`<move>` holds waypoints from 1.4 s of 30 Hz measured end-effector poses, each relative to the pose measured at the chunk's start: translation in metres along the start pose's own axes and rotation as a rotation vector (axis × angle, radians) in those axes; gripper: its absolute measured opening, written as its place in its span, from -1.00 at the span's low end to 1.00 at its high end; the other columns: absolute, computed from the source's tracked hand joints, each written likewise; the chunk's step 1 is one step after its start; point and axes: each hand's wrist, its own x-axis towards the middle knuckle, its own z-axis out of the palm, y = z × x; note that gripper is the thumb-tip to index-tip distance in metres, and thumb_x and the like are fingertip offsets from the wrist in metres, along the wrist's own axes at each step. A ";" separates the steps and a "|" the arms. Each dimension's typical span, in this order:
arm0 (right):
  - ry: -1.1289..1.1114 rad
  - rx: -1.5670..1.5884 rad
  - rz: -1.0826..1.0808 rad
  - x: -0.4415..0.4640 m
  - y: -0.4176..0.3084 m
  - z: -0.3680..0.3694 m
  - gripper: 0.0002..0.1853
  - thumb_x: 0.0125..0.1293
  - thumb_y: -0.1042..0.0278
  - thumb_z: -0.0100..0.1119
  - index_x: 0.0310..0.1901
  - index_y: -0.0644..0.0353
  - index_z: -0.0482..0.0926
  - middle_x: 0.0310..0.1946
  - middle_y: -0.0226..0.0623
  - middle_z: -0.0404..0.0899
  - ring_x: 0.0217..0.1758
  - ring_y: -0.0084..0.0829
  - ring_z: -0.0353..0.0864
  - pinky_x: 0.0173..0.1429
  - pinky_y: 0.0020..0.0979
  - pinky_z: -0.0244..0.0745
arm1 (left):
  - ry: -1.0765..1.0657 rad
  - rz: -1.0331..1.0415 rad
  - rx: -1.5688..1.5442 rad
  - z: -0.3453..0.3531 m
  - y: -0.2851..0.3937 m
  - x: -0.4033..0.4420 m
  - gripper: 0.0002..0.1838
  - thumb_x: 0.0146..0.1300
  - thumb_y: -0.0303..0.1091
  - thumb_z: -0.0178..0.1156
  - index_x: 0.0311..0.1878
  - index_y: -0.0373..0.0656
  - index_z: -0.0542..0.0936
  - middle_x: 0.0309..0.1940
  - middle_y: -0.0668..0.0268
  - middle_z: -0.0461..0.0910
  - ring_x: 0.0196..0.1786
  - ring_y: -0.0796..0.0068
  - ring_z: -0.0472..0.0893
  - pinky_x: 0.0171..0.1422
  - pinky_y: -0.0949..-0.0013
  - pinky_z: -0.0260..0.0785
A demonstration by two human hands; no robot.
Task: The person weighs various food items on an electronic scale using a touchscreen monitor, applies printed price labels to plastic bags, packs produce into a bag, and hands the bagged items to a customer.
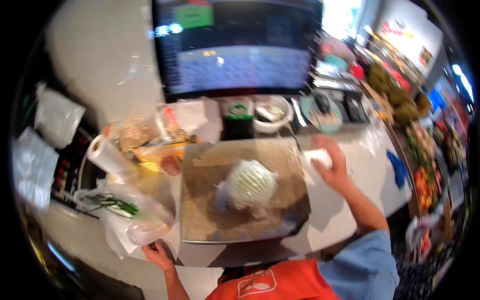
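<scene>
A pale green cabbage [252, 184] in clear plastic wrap sits on the wide metal plate of a scale [205, 215]. To the right of the scale, my right hand [334, 162] is closed around a small white object [320, 158], too blurred to name. My left hand [158, 254] is low at the counter's front edge, its fingers apart, close beneath a clear plastic bag [150, 220]. Green stalks with white ends [117, 206] lie in that bag. Whether the left fingertips touch the bag is hard to make out.
A dark monitor [235, 50] stands behind the scale. On the left are a plastic-bag roll [110, 157] and packaged goods [135, 135]. A white bowl [272, 114], a teal dish [322, 117] and a blue crumpled item [397, 167] are nearby. Produce shelves [425, 185] line the right.
</scene>
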 end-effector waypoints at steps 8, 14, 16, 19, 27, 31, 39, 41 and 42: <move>0.325 -0.223 0.332 -0.017 0.214 -0.024 -0.48 0.24 0.18 0.34 0.20 0.16 0.51 0.10 -0.07 0.51 0.21 -0.09 0.46 0.30 -0.17 0.38 | -0.060 -0.033 -0.098 0.005 -0.020 0.001 -0.76 0.33 -0.33 0.26 -0.18 -0.30 0.47 -0.32 0.29 0.45 -0.28 0.43 0.43 -0.11 0.33 0.40; 0.186 -0.459 0.312 0.035 0.289 -0.004 -0.21 0.21 -0.05 0.37 0.42 0.05 0.34 0.36 0.12 0.31 0.41 0.13 0.30 0.44 -0.04 0.28 | -0.032 -0.021 -0.120 0.011 -0.042 0.003 -0.80 0.33 -0.33 0.23 -0.18 -0.24 0.46 -0.33 0.31 0.45 -0.29 0.47 0.42 -0.12 0.36 0.39; 0.129 -0.512 0.312 0.046 0.308 0.007 -0.15 0.20 -0.11 0.37 0.47 -0.01 0.27 0.43 0.19 0.22 0.45 0.20 0.25 0.46 -0.01 0.25 | -0.054 -0.041 -0.088 0.010 -0.040 0.005 -0.80 0.32 -0.33 0.23 -0.18 -0.25 0.46 -0.33 0.31 0.45 -0.30 0.47 0.42 -0.12 0.36 0.38; 0.088 -0.515 0.383 0.057 0.316 0.016 -0.13 0.19 -0.09 0.39 0.49 -0.07 0.25 0.46 0.20 0.18 0.48 0.20 0.23 0.49 0.00 0.21 | -0.039 -0.015 -0.101 0.010 -0.031 0.004 -0.77 0.30 -0.31 0.24 -0.17 -0.26 0.46 -0.34 0.31 0.45 -0.30 0.47 0.41 -0.13 0.37 0.38; 0.005 -0.497 0.313 0.062 0.331 0.026 -0.16 0.21 0.13 0.36 0.51 -0.01 0.22 0.47 0.29 0.13 0.49 0.27 0.18 0.52 0.03 0.14 | 0.041 0.003 -0.066 0.000 0.024 0.007 -0.74 0.19 -0.47 0.20 -0.04 -0.31 0.56 -0.25 0.16 0.53 -0.34 0.30 0.52 -0.17 0.26 0.42; -0.021 -0.533 0.280 0.065 0.329 0.030 -0.20 0.24 0.18 0.33 0.49 0.05 0.23 0.46 0.30 0.12 0.49 0.29 0.16 0.53 0.04 0.13 | 0.075 0.017 -0.059 0.001 0.026 0.006 -0.72 0.16 -0.47 0.23 -0.04 -0.28 0.56 -0.29 0.13 0.52 -0.37 0.22 0.51 -0.19 0.22 0.41; -0.021 -0.516 0.269 0.070 0.330 0.037 -0.33 0.33 0.20 0.24 0.45 0.08 0.28 0.42 0.31 0.18 0.47 0.29 0.18 0.52 0.06 0.13 | 0.068 -0.028 0.012 0.002 0.021 0.007 -0.70 0.15 -0.46 0.26 -0.02 -0.25 0.58 -0.32 0.11 0.56 -0.36 0.13 0.52 -0.20 0.14 0.42; -0.029 -0.524 0.255 0.068 0.333 0.036 -0.36 0.36 0.20 0.20 0.45 0.08 0.29 0.42 0.31 0.18 0.47 0.29 0.18 0.52 0.05 0.14 | 0.074 -0.003 0.050 0.003 0.011 0.006 -0.71 0.16 -0.45 0.26 -0.02 -0.24 0.58 -0.33 0.12 0.57 -0.37 0.15 0.53 -0.20 0.17 0.42; -0.031 -0.527 0.247 0.068 0.335 0.036 -0.38 0.38 0.20 0.19 0.44 0.08 0.30 0.42 0.31 0.18 0.47 0.29 0.18 0.52 0.05 0.14 | 0.078 -0.014 0.019 0.003 0.011 0.006 -0.71 0.17 -0.44 0.26 -0.02 -0.24 0.57 -0.33 0.12 0.58 -0.38 0.16 0.54 -0.21 0.18 0.43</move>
